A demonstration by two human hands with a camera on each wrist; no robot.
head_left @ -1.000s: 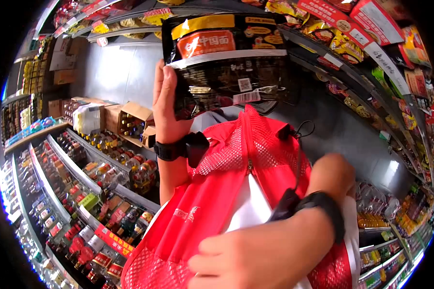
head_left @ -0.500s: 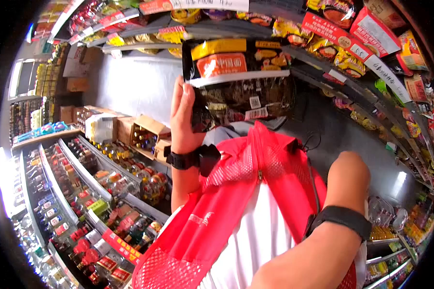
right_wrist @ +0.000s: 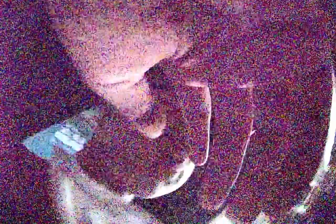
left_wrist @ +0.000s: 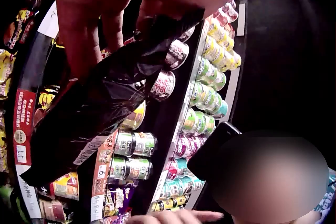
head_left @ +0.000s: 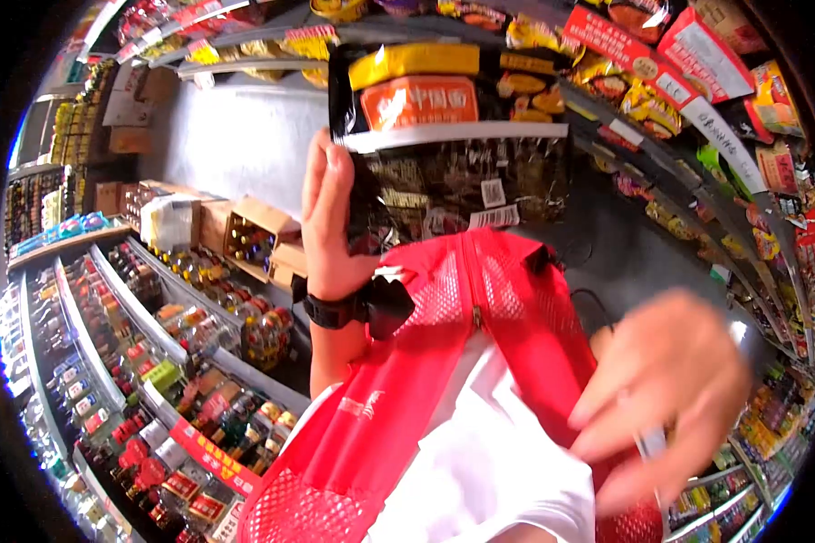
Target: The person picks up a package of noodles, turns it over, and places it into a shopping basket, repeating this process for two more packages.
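Note:
A black packet of noodles (head_left: 457, 176) with a yellow and orange printed top and a pale band hangs in front of the chest in the head view. My left hand (head_left: 331, 231) grips it by its left side. In the left wrist view the fingers (left_wrist: 86, 40) lie along the crinkled black wrapper (left_wrist: 113, 90). My right hand (head_left: 670, 389), blurred by motion, is at the right edge of the red vest (head_left: 380, 389), fingers spread and loosely bent. The right wrist view is dark and grainy.
Shelves of bottles (head_left: 100, 362) run along the left, with open cartons (head_left: 249, 235) behind them. Racks of packaged noodles (head_left: 652, 109) curve round the right and far side. Grey floor (head_left: 235, 145) lies between. Cup noodles (left_wrist: 202, 95) line a shelf in the left wrist view.
My right hand has swung from low over the vest, out past its right side, and turned so its fingers show. The left hand still holds the packet, with only small shifts in view.

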